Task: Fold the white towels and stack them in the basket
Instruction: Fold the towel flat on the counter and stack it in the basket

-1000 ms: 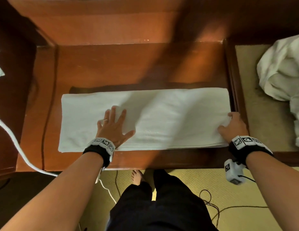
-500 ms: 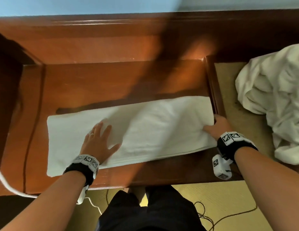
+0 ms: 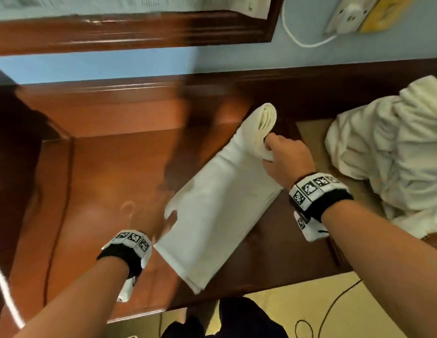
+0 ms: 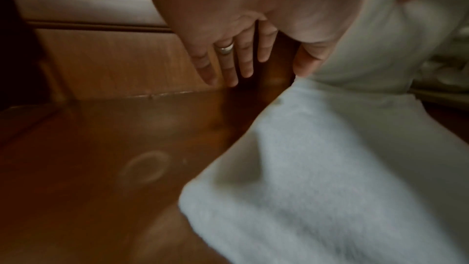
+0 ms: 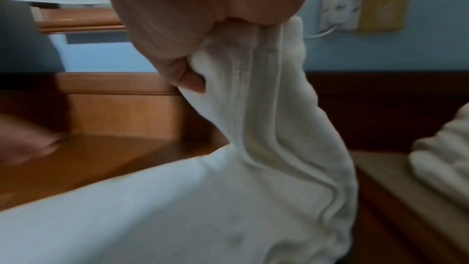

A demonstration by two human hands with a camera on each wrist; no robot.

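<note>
The right hand (image 3: 284,158) pinches one end of the folded towel (image 3: 217,201) with thumb and curled fingers bunching its layers, and holds that end raised off the wooden table (image 3: 95,181). The rest of the towel slopes down from the grip, and its near end seems to rest on the table. That looks like the start of carrying the raised end across for another fold. The left hand (image 4: 228,33) is at the towel's left edge, fingers straight and slightly spread, gripping nothing (the head view blurs it). Its thumb touches the cloth, probably to steady it or catch the fold. Right of the towel, on a lower tan surface, lies a heap of unfolded towels (image 3: 393,152), presumably waiting their turn. No basket is in view. A white cable (image 3: 4,286) runs left of the table.
</note>
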